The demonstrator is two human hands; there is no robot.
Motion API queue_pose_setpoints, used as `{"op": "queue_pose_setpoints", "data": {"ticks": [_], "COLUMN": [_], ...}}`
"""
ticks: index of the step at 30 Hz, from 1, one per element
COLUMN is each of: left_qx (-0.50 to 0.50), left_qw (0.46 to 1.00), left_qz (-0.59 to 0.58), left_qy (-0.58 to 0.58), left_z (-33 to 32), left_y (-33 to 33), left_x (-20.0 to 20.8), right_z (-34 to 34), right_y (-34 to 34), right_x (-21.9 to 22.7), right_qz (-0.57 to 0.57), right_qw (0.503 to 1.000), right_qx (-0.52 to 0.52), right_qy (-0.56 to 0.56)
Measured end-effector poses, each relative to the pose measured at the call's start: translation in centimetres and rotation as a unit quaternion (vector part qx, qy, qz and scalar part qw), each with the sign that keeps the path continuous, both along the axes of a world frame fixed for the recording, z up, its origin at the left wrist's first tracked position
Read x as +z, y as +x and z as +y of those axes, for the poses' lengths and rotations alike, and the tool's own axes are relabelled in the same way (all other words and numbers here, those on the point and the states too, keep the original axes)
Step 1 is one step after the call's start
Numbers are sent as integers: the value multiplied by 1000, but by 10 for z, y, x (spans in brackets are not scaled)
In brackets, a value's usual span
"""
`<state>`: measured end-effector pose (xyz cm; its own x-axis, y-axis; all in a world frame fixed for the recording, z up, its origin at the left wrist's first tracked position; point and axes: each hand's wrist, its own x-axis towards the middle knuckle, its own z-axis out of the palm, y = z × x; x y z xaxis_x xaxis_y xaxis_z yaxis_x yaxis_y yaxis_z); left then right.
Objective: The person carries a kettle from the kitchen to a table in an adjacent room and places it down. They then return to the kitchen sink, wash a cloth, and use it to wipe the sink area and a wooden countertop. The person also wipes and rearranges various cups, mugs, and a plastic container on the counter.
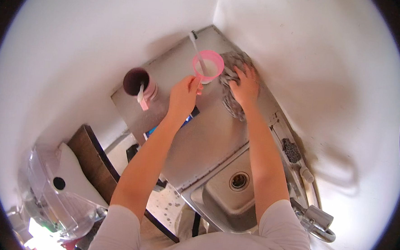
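Note:
A pink cup [218, 62] stands on the steel counter or just above it; I cannot tell which. A white-handled toothbrush [195, 42] leans out of it. My left hand [185, 93] is closed at the cup's near side, pinching its handle. To the right, a crumpled grey cloth [230, 99] lies on the counter, touching or very near the cup. My right hand [247, 86] presses on this cloth, fingers somewhat spread and bent into its folds. Beneath my left forearm, a blue tube [190, 119] shows in part.
A dark-mouthed pink mug [151, 88] with a pale object inside stands left on the steel counter [199, 147]. Nearer are a sink [214, 196], a faucet [317, 218] and a dark scouring pad [291, 150]. White walls [303, 49] meet behind. A clear plastic container [56, 194] sits at lower left.

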<state>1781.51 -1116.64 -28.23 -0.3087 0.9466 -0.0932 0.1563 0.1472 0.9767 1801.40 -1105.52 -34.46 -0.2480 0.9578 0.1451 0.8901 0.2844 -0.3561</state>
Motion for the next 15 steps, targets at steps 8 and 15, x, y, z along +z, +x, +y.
{"op": "queue_pose_setpoints", "data": {"ticks": [8, 15], "left_qx": [12, 138], "left_qw": [1000, 971], "left_qz": [-16, 168], "left_qy": [-15, 104], "left_z": [0, -50], "left_y": [5, 21], "left_x": [-27, -17], "right_z": [-149, -271], "right_y": [57, 11], "right_x": [6, 21], "right_qz": [-40, -25], "right_qw": [999, 997], "right_qx": [13, 65], "right_qy": [1, -26]}}
